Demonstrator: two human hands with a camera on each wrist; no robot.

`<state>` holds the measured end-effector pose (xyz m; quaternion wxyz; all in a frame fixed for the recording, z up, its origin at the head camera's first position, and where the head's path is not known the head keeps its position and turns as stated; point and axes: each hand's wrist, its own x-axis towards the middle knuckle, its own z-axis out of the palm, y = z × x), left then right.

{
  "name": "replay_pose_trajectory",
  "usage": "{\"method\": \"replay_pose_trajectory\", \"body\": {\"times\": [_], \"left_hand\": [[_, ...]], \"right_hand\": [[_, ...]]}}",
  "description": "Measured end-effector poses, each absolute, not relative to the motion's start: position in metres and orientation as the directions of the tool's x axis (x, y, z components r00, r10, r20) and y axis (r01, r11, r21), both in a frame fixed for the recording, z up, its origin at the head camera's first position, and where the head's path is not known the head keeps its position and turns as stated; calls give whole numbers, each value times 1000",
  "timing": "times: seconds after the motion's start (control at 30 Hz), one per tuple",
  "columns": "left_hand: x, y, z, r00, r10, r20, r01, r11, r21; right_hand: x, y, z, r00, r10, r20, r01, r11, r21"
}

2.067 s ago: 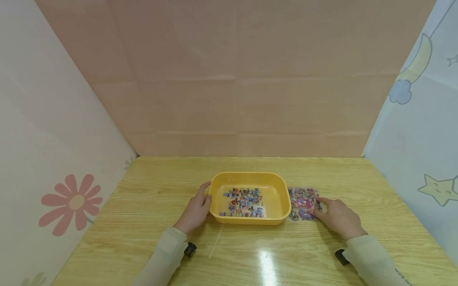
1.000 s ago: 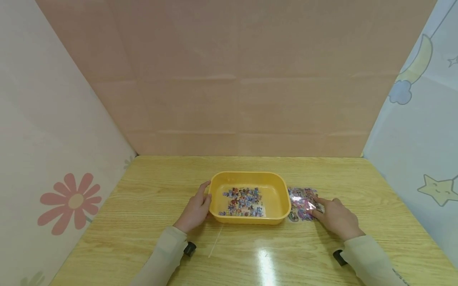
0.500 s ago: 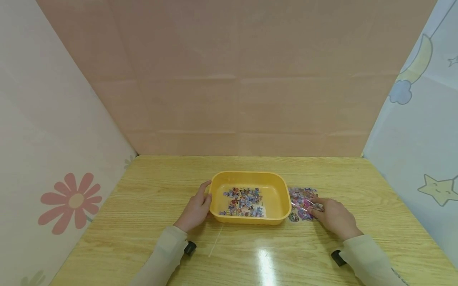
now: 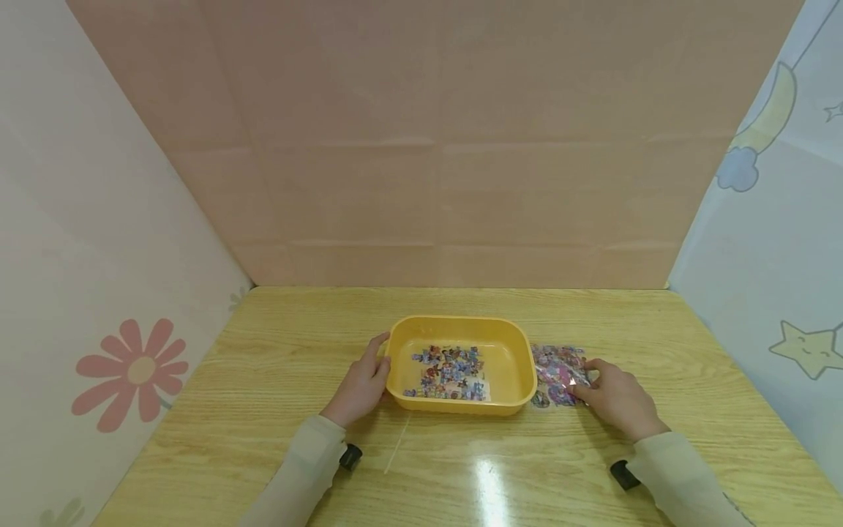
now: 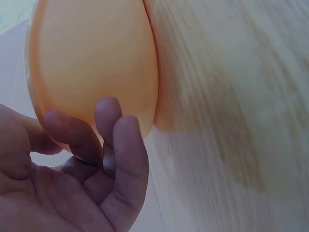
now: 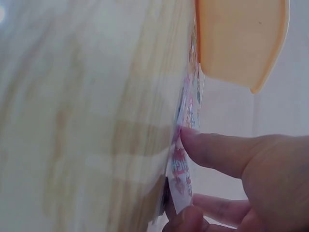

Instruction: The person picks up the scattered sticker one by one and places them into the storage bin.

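Observation:
My left hand holds the left end of a yellow plastic tub, its fingertips against the outer wall in the left wrist view. Inside the tub lies a glossy clear sheet of small colourful cartoon stickers. Beside its right end, a second sticker sheet, more pink and purple, lies on the table. My right hand pinches the right edge of that sheet between thumb and fingers. In the right wrist view this edge bends up from the tabletop. A small dark object shows beneath it.
The wood-grain table runs back to a tan paper-covered wall. Decorated side walls stand left and right. A thin pale strand lies in front of the tub.
My right hand has shifted slightly left along the sheet's right edge, and the glare on the plastic has changed. The left hand and tub stay nearly still.

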<state>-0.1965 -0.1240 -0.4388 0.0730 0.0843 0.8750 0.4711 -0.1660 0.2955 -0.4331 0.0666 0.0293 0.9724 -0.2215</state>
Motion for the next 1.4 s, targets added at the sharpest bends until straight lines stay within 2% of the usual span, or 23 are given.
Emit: {"method": "replay_pose_trajectory", "body": {"times": [0.87, 1.4], "left_hand": [[-195, -124, -441, -975, 219, -25, 101, 546, 832], [-195, -124, -439, -975, 219, -23, 101, 540, 835]], "right_hand": [[-163, 303, -432, -990, 42, -134, 107, 845, -524], [-161, 306, -415, -986, 68, -153, 151, 750, -644]]}}
